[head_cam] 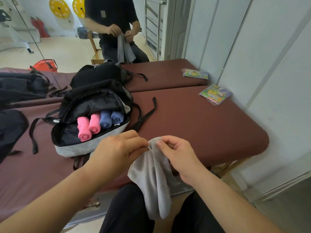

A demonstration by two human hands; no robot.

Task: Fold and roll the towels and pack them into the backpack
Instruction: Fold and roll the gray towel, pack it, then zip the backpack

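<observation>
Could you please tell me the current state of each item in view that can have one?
Grey soft towel: unrolled, hanging, pinched at top.
Black-and-grey fabric backpack: unzipped, lying open.
Two pink cloth towels: rolled, inside backpack.
Two blue cloth towels: rolled, inside backpack.
Left hand: pinches grey towel.
Right hand: pinches grey towel.

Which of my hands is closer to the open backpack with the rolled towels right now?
Left. The left hand pinches the grey towel just beside the backpack, near its grey base; the right hand holds the same towel farther right.
</observation>
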